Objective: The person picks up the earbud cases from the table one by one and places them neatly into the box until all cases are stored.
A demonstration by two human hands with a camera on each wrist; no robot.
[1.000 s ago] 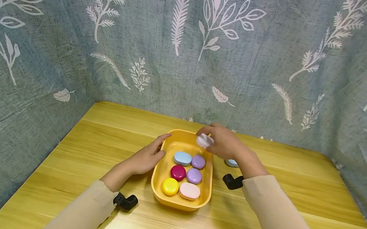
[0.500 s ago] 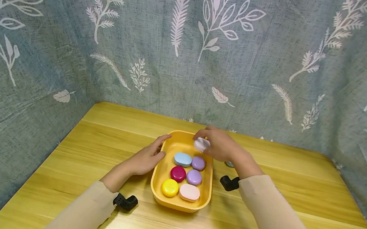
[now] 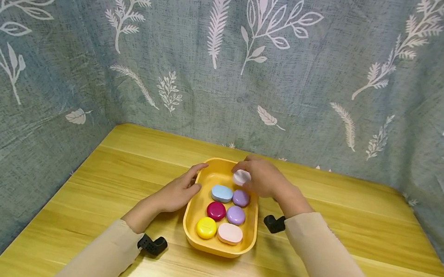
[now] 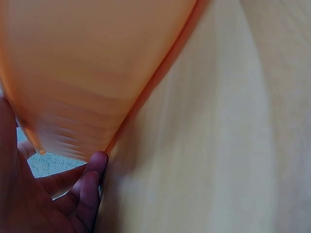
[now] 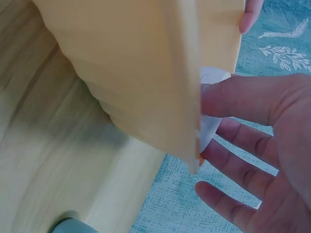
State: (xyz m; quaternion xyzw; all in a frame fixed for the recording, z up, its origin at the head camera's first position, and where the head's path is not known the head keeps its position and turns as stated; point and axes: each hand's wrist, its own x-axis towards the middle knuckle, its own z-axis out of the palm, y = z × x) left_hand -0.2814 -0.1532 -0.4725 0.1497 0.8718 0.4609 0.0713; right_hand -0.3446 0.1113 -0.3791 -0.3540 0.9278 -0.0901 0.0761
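My right hand (image 3: 265, 177) pinches a whitish oval soap bar (image 3: 240, 177) between thumb and fingers at the far right corner of the orange-yellow plastic box (image 3: 217, 251). In the right wrist view the box wall partly covers this soap bar (image 5: 210, 127). My left hand (image 3: 174, 193) holds the left side of the box, its thumb and index fingertip at the rim. Inside the box lie a light blue oval soap (image 3: 221, 193), two purple round soaps (image 3: 241, 198), a dark magenta round one (image 3: 216, 211), a yellow round one (image 3: 206, 227) and a pale pink oval one (image 3: 230, 234).
The box stands on a wooden table (image 3: 141, 146) backed by a grey-blue cloth (image 3: 153, 54) with white leaf prints. A bluish soap (image 5: 75, 227) lies on the table right of the box, mostly hidden behind the right hand in the head view.
My right hand has moved slightly left and nearer, carrying the whitish soap bar lower into the box's far right corner. My left hand stays at the box's left side.
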